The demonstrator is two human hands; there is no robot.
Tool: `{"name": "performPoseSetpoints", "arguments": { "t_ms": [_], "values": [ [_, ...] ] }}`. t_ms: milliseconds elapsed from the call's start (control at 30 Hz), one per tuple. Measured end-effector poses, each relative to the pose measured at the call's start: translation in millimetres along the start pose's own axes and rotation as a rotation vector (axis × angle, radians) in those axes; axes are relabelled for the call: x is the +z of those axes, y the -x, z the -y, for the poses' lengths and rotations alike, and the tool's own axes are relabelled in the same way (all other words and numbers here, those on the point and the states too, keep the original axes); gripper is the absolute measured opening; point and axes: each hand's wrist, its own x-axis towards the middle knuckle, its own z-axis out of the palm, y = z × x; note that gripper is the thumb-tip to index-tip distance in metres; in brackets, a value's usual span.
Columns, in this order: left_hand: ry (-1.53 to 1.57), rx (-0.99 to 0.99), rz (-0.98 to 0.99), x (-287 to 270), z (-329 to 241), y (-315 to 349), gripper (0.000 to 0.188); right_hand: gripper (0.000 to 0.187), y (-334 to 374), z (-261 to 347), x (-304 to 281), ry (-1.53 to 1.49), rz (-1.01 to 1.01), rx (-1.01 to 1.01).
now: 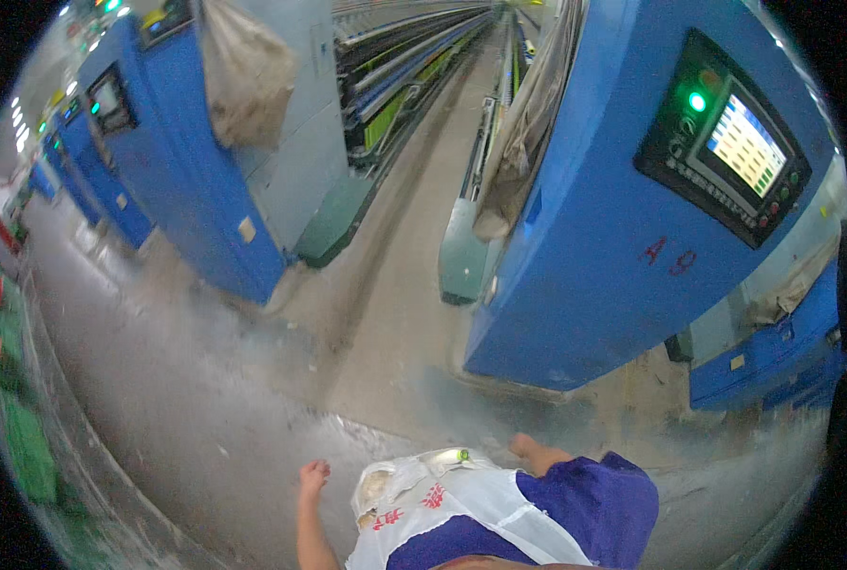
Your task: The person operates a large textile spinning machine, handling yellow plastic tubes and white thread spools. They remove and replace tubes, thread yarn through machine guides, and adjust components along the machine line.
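My left hand (315,472) hangs at the left of my body, its fingers curled in with nothing visible in them. On the other side, my right hand (524,445) reaches out just past the purple sleeve (594,499); its fingers are too small and blurred to make out. Between the hands is a white apron (485,503) with red markings, worn over purple clothing. A pale tube with a green end (456,456) sticks out at the apron's top edge. Some beige fluffy material (374,488) bulges at the apron's left side. Neither hand touches these.
A blue machine cabinet (575,237) with a lit control panel (746,147) stands close at right. More blue cabinets (177,133) line the left. Between them an aisle (404,218) runs past long machine rows (395,95). Cloth bags (248,76) hang beside it. Green things (25,446) lie far left.
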Motion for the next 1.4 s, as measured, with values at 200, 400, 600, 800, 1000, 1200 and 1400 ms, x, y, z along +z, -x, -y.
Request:
{"name": "performPoseSetpoints", "arguments": {
  "t_ms": [200, 400, 600, 800, 1000, 1200, 1400],
  "values": [
    [-0.393, 0.389, 0.405, 137.9, -351.9, -399.8, 0.031, 0.027, -251.7, -57.1, -184.2, -0.583, 0.094, 0.366],
    [-0.914, 0.456, 0.244, 274.3, -703.5, -715.3, 0.036, 0.03, -625.5, -81.4, -543.9, -0.671, 0.033, 0.272],
    [-1.092, -0.244, 0.413, 344.9, -1079.0, -911.9, 0.036, 0.03, -1003.0, -155.0, -1192.8, -0.596, -0.32, -0.075],
    [-1.039, -0.044, 0.32, 557.5, -1458.8, -1272.1, 0.036, 0.025, -1121.5, -274.7, -1746.2, -0.847, -0.308, -0.325],
    [-1.113, 0.303, 0.41, 832.8, -1916.5, -1597.6, 0.036, 0.012, -1259.5, -327.7, -2076.0, -0.611, -0.145, -0.584],
    [-1.174, 0.984, 0.446, 1270.4, -2311.2, -1940.0, 0.037, 0.015, -1690.5, -527.9, -2283.9, -0.236, -0.504, -0.167],
    [-0.585, 0.831, 0.931, 1736.6, -2621.9, -2142.2, 0.033, 0.014, -2181.0, -802.2, -2450.3, -0.16, -0.506, -0.066]
  ]
}}
